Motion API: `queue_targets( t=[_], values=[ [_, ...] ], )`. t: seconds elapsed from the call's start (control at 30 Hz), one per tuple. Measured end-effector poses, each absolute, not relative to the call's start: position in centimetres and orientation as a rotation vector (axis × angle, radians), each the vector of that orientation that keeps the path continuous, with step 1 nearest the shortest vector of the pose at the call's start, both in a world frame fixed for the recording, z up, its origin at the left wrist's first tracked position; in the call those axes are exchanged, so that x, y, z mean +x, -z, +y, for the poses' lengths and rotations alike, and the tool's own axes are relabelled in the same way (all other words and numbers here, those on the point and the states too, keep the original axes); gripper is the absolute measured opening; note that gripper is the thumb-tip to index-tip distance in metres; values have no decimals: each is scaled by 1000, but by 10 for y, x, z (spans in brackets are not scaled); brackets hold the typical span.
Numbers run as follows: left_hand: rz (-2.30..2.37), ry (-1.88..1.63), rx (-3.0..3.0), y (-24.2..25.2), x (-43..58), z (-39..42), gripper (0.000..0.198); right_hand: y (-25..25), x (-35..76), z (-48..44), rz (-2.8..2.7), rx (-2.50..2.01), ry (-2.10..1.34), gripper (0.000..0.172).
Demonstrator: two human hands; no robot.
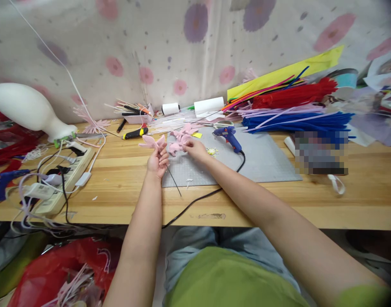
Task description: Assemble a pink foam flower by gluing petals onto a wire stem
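the left hand (157,161) pinches a pink petal shape (152,142), maybe to keep it steady, while the right hand (195,149) seems to pinch a pink bit (175,148) near a handy glue gun (230,137).

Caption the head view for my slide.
Left hand holding a pink piece, right hand at another pink piece, blue glue gun nearby.

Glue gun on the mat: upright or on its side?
On its side: glue gun lies with handle flat along the gray mat.
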State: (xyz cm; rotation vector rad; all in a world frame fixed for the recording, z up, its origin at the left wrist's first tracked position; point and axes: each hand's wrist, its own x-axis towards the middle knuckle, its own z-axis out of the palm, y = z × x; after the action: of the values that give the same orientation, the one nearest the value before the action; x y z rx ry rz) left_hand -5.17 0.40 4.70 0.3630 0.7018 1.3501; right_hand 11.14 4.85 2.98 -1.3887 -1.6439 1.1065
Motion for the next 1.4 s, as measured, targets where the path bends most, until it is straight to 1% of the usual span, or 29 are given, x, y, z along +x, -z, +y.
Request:
queue_targets(
  t=[0.07,0.13,0.2,0.3,0.47,0.6,0.67,0.77,0.9,1.07,1.27,1.33,1.4],
  values=[
    [708,-1349,396,-45,-45,4,35,-39,125,43,-1321,-1258,-1612,14],
    [717,-1341,444,-44,-35,2,22,-48,140,37,-1034,-1084,-2041,12],
    [728,-1330,506,-43,-21,-1,6,-54,153,31,-855,-978,-2259,11],
    [739,-1303,585,-41,0,-6,19,-55,163,25,-777,-985,-2363,11],
    [818,-1240,652,-36,14,-9,22,-45,159,23,-825,-1013,-2297,14],
    [891,-1336,663,-34,15,-9,27,-38,158,22,-1123,-1066,-1965,8],
    [911,-1347,677,-33,15,-8,29,-37,160,22,-1180,-989,-1858,11],
    [950,-1307,704,-32,17,-9,31,-39,161,22,-1127,-866,-1854,16],
    [976,-1255,707,-31,19,-11,29,-40,156,24,-1070,-901,-1772,24],
    [984,-1112,730,-32,17,-12,22,-34,155,28,-1058,-929,-1790,31],
    [925,-972,720,-34,14,-13,23,-29,155,29,-1085,-917,-1834,31],
    [963,-1030,737,-34,16,-13,23,-28,153,29,-1038,-934,-1798,30],
    [1047,-1158,762,-33,18,-12,23,-28,149,28,-992,-969,-1718,26]
  ],
)
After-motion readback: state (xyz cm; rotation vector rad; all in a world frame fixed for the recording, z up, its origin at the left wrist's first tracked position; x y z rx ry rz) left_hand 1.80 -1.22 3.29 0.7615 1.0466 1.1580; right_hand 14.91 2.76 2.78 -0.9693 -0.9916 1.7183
